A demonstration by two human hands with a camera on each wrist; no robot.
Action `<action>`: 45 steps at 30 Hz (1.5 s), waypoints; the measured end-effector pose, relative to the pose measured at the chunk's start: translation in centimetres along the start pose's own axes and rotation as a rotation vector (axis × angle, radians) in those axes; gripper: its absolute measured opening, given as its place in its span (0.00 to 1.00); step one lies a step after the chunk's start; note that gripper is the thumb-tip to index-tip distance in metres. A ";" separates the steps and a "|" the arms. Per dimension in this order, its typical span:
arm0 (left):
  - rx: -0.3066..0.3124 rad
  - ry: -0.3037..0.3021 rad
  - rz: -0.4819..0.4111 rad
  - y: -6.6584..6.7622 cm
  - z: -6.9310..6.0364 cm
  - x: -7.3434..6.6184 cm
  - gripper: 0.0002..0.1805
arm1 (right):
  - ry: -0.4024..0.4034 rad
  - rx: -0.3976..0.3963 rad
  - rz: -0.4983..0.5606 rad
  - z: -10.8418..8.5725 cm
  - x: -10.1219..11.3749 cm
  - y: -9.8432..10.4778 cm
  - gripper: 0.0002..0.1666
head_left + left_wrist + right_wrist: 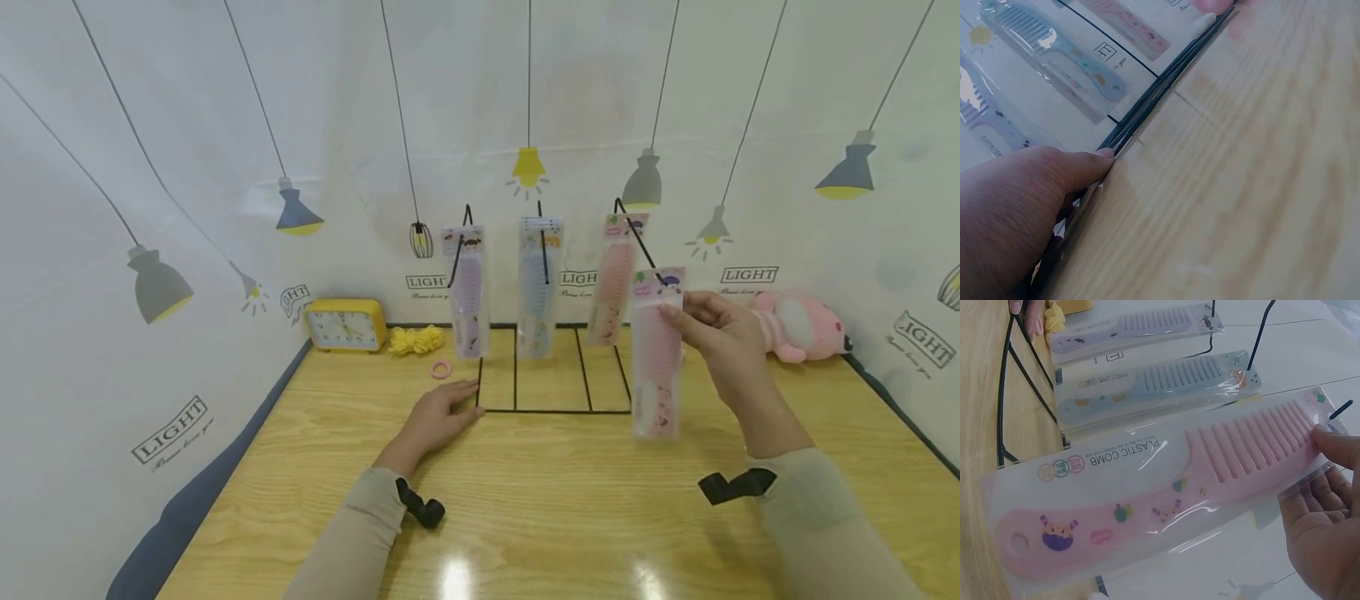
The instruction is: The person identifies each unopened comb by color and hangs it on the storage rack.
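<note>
My right hand (723, 337) pinches the top of a packaged pink comb (1235, 456) between thumb and fingers. The packet hangs upright at the front of the black wire rack's (555, 411) right hook, and the hook's tip shows at its top edge. Farther back on that hook hangs another packaged pink comb (617, 275). A packaged blue comb (537, 279) hangs on the middle hook, a packaged purple comb (469, 287) on the left one. At the rack base's front left corner, my left hand (438, 412) rests on the table, fingertips and thumb touching the wire.
Left of the rack stand a yellow clock (345, 325) and a bundle of yellow cord (417, 340). A pink ring (441, 369) lies near my left hand. A pink plush toy (806, 327) lies behind my right hand. Printed white cloth (337, 125) surrounds the wooden table (525, 500).
</note>
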State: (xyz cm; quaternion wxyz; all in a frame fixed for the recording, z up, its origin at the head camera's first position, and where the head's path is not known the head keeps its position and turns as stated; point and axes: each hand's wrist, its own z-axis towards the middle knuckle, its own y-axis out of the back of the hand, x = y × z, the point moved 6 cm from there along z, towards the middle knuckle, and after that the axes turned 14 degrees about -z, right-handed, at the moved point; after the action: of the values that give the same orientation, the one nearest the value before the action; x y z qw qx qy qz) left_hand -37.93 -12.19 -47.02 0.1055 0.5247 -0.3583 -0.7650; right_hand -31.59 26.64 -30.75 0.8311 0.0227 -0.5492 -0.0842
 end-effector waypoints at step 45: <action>-0.012 -0.007 -0.002 0.0 0.0 0.4 0.31 | -0.046 -0.079 -0.097 10.8 -3.0 -2.0 0.16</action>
State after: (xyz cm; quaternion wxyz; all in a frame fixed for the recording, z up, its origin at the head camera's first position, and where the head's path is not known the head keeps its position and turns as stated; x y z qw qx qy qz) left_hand -38.12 -12.38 -47.33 0.1065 0.5218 -0.3535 -0.7690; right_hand -42.87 25.75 -29.46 0.8135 0.0144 -0.5627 -0.1465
